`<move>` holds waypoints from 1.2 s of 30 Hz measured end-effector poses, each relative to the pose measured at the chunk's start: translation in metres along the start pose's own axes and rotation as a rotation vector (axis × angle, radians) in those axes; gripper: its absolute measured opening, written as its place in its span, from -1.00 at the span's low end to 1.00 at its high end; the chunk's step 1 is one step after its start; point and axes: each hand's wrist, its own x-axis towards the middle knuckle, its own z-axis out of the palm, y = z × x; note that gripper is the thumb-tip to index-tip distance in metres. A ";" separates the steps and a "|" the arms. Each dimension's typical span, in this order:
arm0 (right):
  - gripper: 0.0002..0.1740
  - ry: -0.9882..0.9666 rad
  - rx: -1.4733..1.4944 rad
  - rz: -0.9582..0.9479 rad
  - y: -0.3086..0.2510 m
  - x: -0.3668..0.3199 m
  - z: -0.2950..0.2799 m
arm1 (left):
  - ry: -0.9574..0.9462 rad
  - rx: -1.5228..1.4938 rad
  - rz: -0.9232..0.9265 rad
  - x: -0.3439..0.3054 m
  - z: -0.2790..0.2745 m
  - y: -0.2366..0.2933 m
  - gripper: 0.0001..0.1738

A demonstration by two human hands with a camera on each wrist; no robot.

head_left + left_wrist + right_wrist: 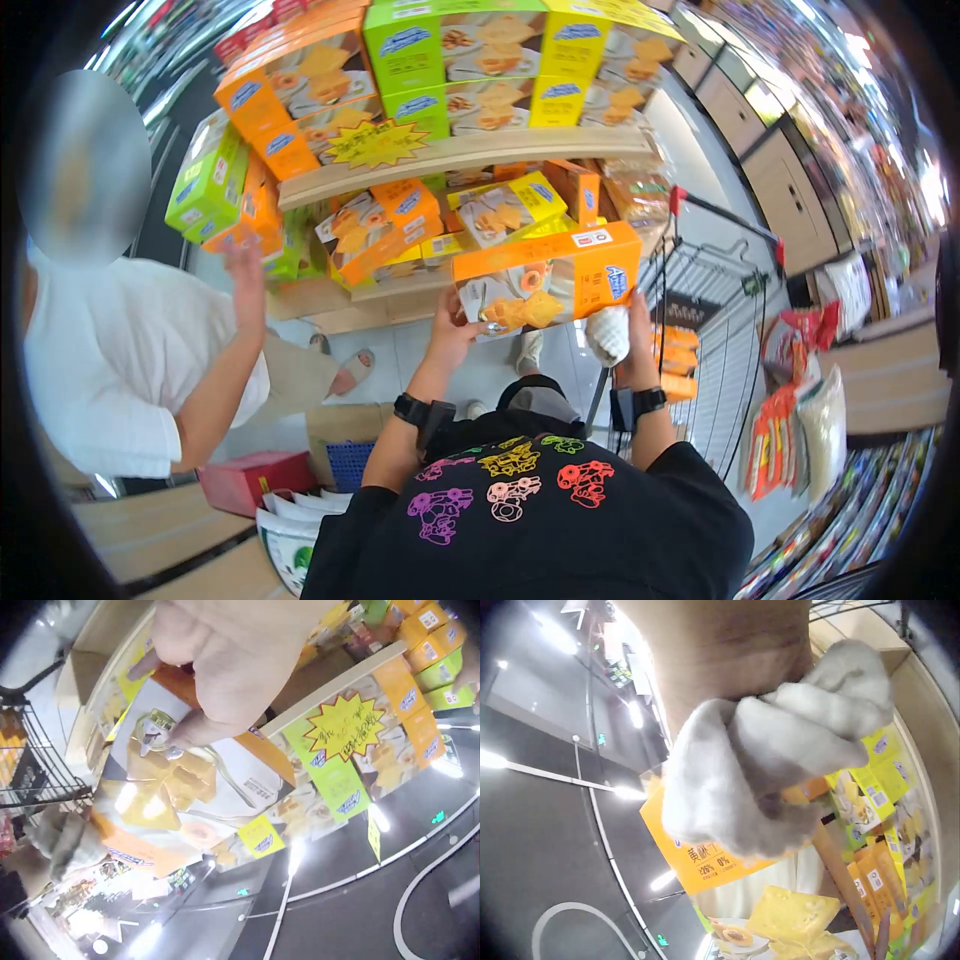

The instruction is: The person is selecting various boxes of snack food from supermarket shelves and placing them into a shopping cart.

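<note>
In the shop aisle, right before the black shirt, a person has an orange box between both hands, its broad pictured side turned back toward the body. The left hand grips the end nearest it, thumb laid over the printed face and fingers curled round behind. The right hand is at the other end; a bunched white cloth sits there and hides most of its fingers, so I cannot tell how tightly they are bent.

I'd judge the step in hand to be steadying the box, with neither end set down. Whichever way it goes, the next move seems to call for both ends kept level, the cloth clear of the grip, and some care for the things close around it.

Just past the right forearm stands a wire shopping cart with similar orange packs inside. Beyond the box, a yellow box and others lie tilted in the lower part of the wooden display. Above them rise green boxes, behind a yellow starburst sign. Off to the left, someone in a white shirt has an arm raised.
</note>
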 end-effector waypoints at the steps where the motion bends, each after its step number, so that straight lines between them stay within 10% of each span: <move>1: -0.50 0.011 -0.010 -0.003 -0.011 -0.009 -0.008 | -0.040 -0.013 0.057 -0.005 0.003 -0.006 -0.17; 8: -0.65 0.532 0.021 -0.453 -0.126 -0.056 -0.007 | -0.256 0.201 0.332 -0.026 0.067 0.010 -0.19; 14: -0.83 0.733 -1.033 -0.733 -0.164 -0.079 -0.003 | -0.416 0.938 0.795 -0.030 0.137 0.012 -0.43; 25: -0.85 0.490 -0.920 -0.877 -0.166 -0.113 0.023 | -0.613 0.940 0.704 -0.012 0.181 0.002 -0.40; 36: -0.79 1.164 -0.668 -0.516 -0.154 -0.089 -0.148 | -0.691 0.476 0.296 0.011 0.188 -0.009 -0.30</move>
